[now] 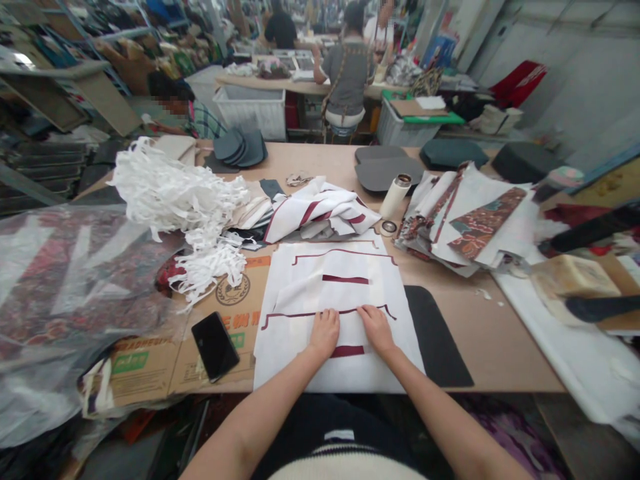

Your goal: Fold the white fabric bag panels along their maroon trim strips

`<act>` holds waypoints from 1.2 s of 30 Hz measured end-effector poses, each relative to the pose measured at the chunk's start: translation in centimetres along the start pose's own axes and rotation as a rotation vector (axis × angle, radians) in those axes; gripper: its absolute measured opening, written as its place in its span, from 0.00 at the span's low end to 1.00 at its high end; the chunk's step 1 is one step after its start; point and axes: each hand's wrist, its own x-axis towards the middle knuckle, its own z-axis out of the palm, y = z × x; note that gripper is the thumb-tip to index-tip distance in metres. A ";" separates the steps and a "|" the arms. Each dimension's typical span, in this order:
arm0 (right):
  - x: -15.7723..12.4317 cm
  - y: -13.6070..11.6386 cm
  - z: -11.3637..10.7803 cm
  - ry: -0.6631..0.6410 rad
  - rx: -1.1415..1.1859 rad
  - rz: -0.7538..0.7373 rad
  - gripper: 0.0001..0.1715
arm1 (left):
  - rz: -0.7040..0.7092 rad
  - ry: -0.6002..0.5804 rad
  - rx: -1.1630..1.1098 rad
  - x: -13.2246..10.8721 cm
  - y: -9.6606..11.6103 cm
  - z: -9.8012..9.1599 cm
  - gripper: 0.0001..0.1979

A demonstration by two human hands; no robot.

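My left hand and my right hand lie flat, side by side, on a white fabric panel with maroon strips stitched or laid across it. Neither hand grips anything. The fingertips rest close to a long maroon strip, and a short maroon piece sits just below the hands. To the right of the panel lies a dark grey shaped pad, partly under the panel's edge.
A black phone lies on flattened cardboard at left, beside a tangle of white strips and plastic-wrapped patterned material. Stacked patterned fabric and a tape roll lie ahead. Co-workers sit beyond the table.
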 end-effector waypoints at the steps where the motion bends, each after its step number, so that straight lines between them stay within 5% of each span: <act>1: 0.0 0.6 0.1 0.012 0.006 0.056 0.17 | -0.002 -0.001 -0.012 0.2 0.3 0.0 0.18; 4: 0.3 1.9 -0.2 -0.007 -0.004 0.124 0.14 | -0.013 0.011 -0.067 1.2 1.2 0.0 0.16; 13: 3.0 2.7 -1.7 -0.279 -0.156 -0.219 0.10 | -0.108 -0.050 -0.240 5.1 2.6 0.0 0.10; 21: 4.7 1.9 -1.4 -0.398 -0.083 0.154 0.08 | -0.048 -0.111 -0.226 6.4 2.5 0.0 0.11; 27: 5.2 1.6 -1.8 -0.424 0.036 0.009 0.07 | -0.065 -0.148 -0.274 7.1 2.1 -0.5 0.13; 36: 4.6 2.7 -1.0 -0.399 0.146 0.028 0.06 | -0.047 -0.156 -0.556 6.7 0.3 -0.7 0.13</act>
